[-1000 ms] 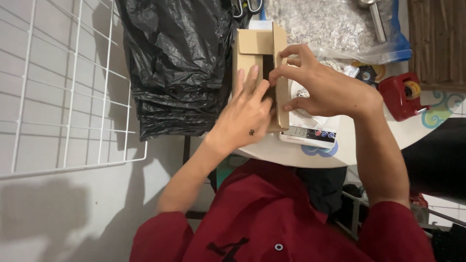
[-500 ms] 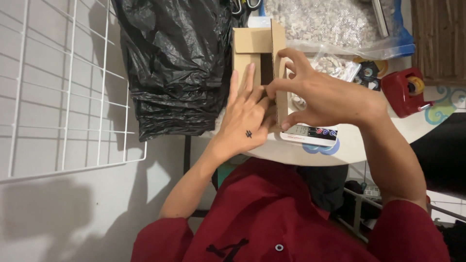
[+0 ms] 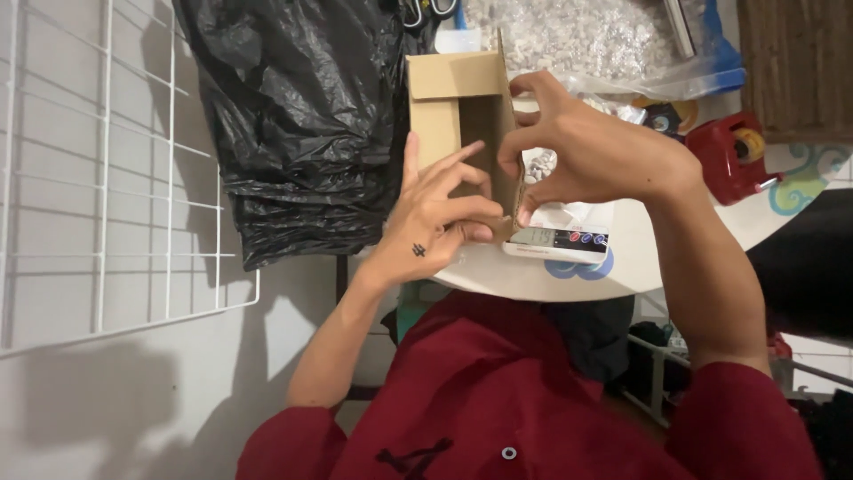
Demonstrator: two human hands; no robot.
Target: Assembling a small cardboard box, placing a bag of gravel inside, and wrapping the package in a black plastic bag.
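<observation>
Your left hand (image 3: 435, 222) and right hand (image 3: 586, 156) both grasp the open cardboard box (image 3: 462, 124), its long axis running away from you.

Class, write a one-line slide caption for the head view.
Both hands, left hand and right hand, grip a small open cardboard box.
</observation>
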